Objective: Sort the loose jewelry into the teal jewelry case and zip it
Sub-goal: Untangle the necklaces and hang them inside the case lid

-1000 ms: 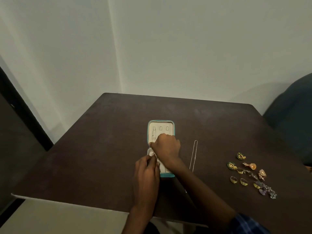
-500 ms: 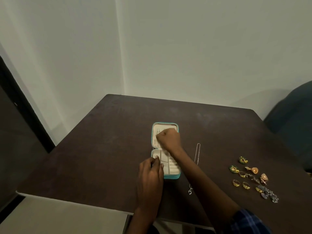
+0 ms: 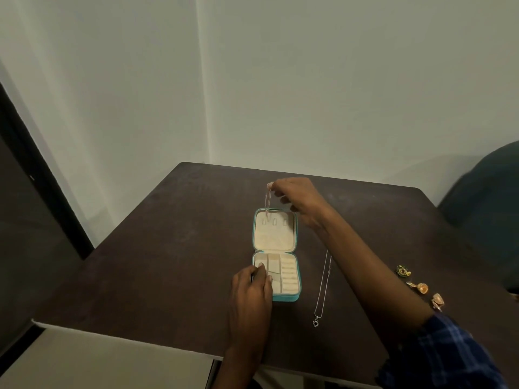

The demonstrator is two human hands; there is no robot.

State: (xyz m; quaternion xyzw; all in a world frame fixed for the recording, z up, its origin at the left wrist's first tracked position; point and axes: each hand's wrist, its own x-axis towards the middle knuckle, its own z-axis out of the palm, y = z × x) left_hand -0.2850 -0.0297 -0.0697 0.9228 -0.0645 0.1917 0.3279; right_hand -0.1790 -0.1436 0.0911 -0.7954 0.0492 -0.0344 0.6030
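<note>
Table (image 3: 174, 248) left of case (image 3: 276, 297) bare; right: necklace (image 3: 323, 287), earrings (image 3: 418, 287) (perhaps more hidden).

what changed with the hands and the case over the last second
The right hand rose from inside the lid of the teal jewelry case to above its far edge, and now pinches a thin chain that hangs down to the lid. The left hand stayed at the near left compartments. The silver necklace on the table and the earrings at the right did not move.

No readable text, label, brand or number shows on anything.
</note>
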